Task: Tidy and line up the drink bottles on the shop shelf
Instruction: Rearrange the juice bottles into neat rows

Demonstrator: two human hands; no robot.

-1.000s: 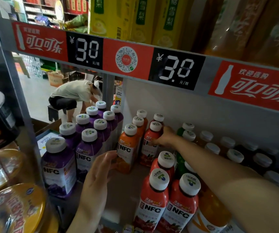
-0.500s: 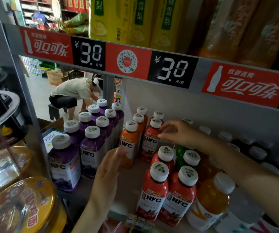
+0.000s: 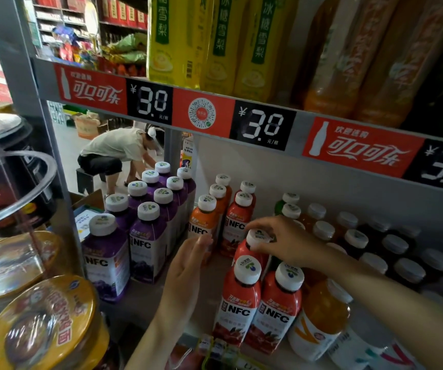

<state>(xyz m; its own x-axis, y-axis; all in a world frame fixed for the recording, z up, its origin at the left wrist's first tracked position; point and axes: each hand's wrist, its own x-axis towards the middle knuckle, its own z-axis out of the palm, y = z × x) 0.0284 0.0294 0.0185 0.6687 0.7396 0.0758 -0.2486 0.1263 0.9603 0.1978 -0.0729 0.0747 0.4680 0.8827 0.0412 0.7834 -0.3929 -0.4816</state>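
Head view: your right hand (image 3: 289, 241) pinches the round white cap (image 3: 258, 236) of a glossy red bottle (image 3: 247, 253), while just left of it your left hand (image 3: 185, 265) is flat-fingered and holds nothing.

Glossy plastic red bottles (image 3: 239, 300), matt white caps (image 3: 247, 266), grey metal shelf rail (image 3: 297, 117), shiny film-wrapped noodle bowls (image 3: 41, 327)

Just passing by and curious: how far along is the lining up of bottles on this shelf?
Looks done: the purple bottles stand in two straight rows. In hand: the right hand grips the cap of a red bottle mid-shelf; the left hand is open by the front orange bottle. Left: two front red bottles stand apart from the back red bottles, with bare shelf beside them.
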